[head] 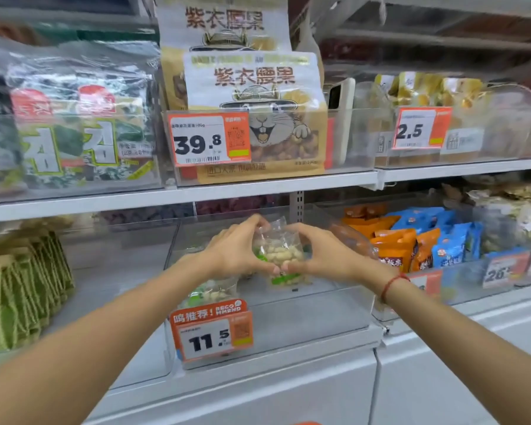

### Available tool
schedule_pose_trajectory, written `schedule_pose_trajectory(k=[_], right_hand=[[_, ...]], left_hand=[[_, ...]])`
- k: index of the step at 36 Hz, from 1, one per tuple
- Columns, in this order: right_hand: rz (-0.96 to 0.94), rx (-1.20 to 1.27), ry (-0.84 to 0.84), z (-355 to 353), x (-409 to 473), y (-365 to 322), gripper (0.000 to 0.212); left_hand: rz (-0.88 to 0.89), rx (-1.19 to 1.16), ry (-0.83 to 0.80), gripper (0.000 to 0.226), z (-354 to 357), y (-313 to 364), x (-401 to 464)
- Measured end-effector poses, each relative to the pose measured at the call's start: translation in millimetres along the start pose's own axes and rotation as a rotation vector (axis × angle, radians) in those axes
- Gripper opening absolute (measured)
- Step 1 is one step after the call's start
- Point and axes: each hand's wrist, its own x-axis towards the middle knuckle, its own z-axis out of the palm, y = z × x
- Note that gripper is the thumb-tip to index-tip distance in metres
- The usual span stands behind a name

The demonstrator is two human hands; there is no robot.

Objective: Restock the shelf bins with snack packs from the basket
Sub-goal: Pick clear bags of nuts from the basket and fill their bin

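Observation:
A small clear snack pack (278,251) of pale nuts with green print stands upright inside a clear plastic shelf bin (304,314) on the lower shelf. My left hand (233,250) grips its left side and my right hand (322,253) grips its right side, fingers curled around it. A second pack of the same kind (209,294) lies lower in the bin's front left corner, behind the orange 11.5 price tag (210,331). The basket is out of view.
Right of the bin, another bin holds orange packs (396,246) and blue packs (451,240). Green boxes (22,286) fill the lower left. The upper shelf carries seaweed packs (71,118), large cashew bags (252,96) and yellow snacks (426,90).

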Motion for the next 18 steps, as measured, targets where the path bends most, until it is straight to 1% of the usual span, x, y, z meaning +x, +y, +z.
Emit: schedule_pose_trajectory(k=[2, 4, 7, 9, 11, 12, 13, 15, 18], right_hand=[[0.027, -0.077, -0.040, 1, 17, 5, 0.072], [0.069, -0.124, -0.093, 0, 33, 6, 0.072], [0.188, -0.175, -0.250, 6, 61, 12, 0.076], [0.286, -0.140, -0.360, 15, 79, 18, 0.082], [0.342, -0.097, -0.442, 29, 93, 24, 0.082], [0.351, -0.085, -0.461, 37, 98, 27, 0.083], [0.356, -0.068, -0.466, 45, 101, 30, 0.086], [0.363, 0.005, -0.423, 58, 103, 36, 0.089], [0.353, 0.093, -0.314, 66, 100, 42, 0.085]], left_hand=[[-0.040, 0.036, 0.014, 0.077, 6, -6, 10], [-0.057, 0.050, -0.011, 0.077, 10, -14, 21], [-0.094, 0.064, -0.076, 0.073, 17, -29, 37], [-0.128, 0.070, -0.121, 0.078, 24, -38, 46], [-0.169, 0.038, -0.188, 0.088, 28, -45, 53], [-0.186, 0.039, -0.220, 0.088, 28, -48, 55], [-0.200, 0.055, -0.248, 0.085, 27, -50, 58], [-0.213, 0.106, -0.265, 0.077, 24, -54, 63], [-0.236, 0.118, -0.221, 0.073, 25, -60, 70]])
